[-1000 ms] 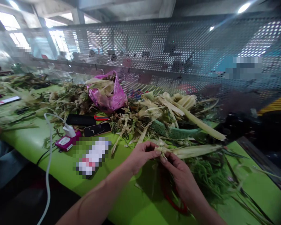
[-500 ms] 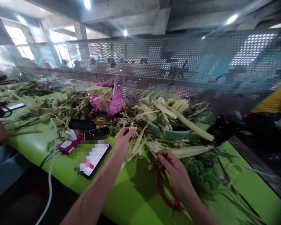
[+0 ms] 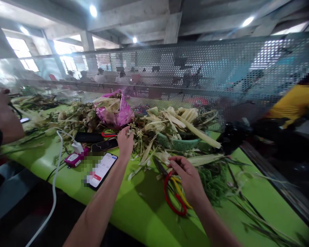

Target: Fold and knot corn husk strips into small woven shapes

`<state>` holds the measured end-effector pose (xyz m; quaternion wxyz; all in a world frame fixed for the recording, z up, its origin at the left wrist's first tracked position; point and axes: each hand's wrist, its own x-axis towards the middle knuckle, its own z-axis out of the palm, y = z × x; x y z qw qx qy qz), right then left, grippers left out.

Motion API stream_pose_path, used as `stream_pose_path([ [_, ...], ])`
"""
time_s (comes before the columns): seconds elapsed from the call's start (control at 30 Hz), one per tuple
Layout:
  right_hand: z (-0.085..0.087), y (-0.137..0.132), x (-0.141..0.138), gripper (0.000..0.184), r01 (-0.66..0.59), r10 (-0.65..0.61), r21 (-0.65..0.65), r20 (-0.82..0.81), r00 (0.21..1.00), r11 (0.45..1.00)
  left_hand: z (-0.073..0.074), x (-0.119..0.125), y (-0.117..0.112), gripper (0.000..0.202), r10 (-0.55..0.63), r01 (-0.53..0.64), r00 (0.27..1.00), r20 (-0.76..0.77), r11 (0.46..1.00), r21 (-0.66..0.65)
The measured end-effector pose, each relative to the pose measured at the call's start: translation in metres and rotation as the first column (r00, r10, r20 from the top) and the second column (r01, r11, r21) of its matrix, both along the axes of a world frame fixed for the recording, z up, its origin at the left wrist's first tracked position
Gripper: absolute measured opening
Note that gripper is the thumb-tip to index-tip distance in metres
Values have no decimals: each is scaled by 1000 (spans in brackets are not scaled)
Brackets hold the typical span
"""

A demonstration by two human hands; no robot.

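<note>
My left hand (image 3: 125,143) reaches over the near edge of a heap of dried plant scraps (image 3: 140,139), just right of a dark phone (image 3: 104,145). Its fingers are curled together at the scraps. Whatever they pinch, if anything, is too small to make out. In my right hand (image 3: 189,176) is a pair of scissors (image 3: 175,202) with red and yellow handles, gripped near the pivot. The blades point away toward pale husk pieces (image 3: 167,157). Beside that hand, on its right, lies a bunch of green stringy material (image 3: 214,183).
A green basket (image 3: 179,143) holds pale husks and a long stalk. Behind the heap sits a pink plastic bag (image 3: 115,115). A lit phone (image 3: 103,171), a purple power adapter (image 3: 76,158) and a white cable (image 3: 54,192) are left. A perforated metal screen (image 3: 157,75) backs the table.
My left hand has moved away from me and left, toward the pink bag's side of the scraps. My right hand keeps the scissors. At far left, another person's hand has risen into view.
</note>
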<state>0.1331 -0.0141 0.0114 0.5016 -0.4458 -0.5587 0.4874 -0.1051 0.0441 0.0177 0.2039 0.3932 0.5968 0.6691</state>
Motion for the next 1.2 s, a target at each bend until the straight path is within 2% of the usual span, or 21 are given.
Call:
stream_pose_path([
  [0.03, 4, 3, 5, 26, 26, -26, 30, 3, 1000, 999, -8, 5, -10, 28, 88, -80, 986, -142, 995, 58],
  [0.1, 11, 9, 18, 24, 105, -104, 108, -15, 994, 989, -25, 16, -28, 25, 130, -94, 916, -380, 989, 113],
  [0.2, 16, 13, 42, 20, 256, -245, 235, -75, 967, 938, -44, 32, -44, 21, 73, -16, 809, -584, 995, 103],
  [0.23, 16, 11, 49, 20, 267, -262, 261, -54, 964, 928, -47, 37, -45, 20, 33, 36, 774, -633, 995, 95],
  [0.3, 12, 2, 60, 21, 162, -195, 280, 95, 976, 946, -51, 46, -46, 20, -63, 161, 698, -713, 984, 70],
  [0.37, 4, -9, 68, 25, -26, -71, 275, 337, 939, 961, -53, 56, -46, 18, -168, 295, 613, -772, 955, 26],
  [0.43, -6, -20, 75, 30, -172, -28, 290, 575, 817, 941, -54, 63, -47, 17, -244, 386, 544, -803, 922, -19],
  [0.5, -19, -25, 84, 32, -243, -88, 330, 736, 671, 912, -55, 68, -49, 17, -287, 426, 507, -812, 903, -53],
  [0.57, -31, -26, 94, 29, -265, -134, 335, 811, 569, 904, -55, 72, -50, 18, -320, 420, 504, -803, 902, -96],
  [0.63, -40, -25, 101, 26, -244, -162, 325, 842, 514, 914, -50, 79, -48, 19, -368, 400, 502, -783, 901, -168],
  [0.7, -44, -25, 106, 23, -204, -192, 324, 853, 486, 924, -43, 92, -42, 21, -416, 392, 484, -770, 890, -235],
  [0.83, -44, -26, 111, 21, -66, -291, 358, 842, 453, 932, -32, 131, -21, 23, -477, 424, 402, -781, 853, -303],
  [0.97, -43, -30, 121, 20, 65, -376, 387, 822, 428, 920, -32, 164, -1, 23, -518, 421, 361, -776, 833, -360],
  [1.1, -41, -37, 122, 20, 118, -443, 438, 788, 428, 891, -35, 176, 11, 18, -555, 414, 373, -744, 817, -402],
  [1.2, -38, -41, 114, 25, 80, -461, 490, 738, 493, 868, -36, 172, 14, 12, -586, 414, 423, -691, 803, -428],
])
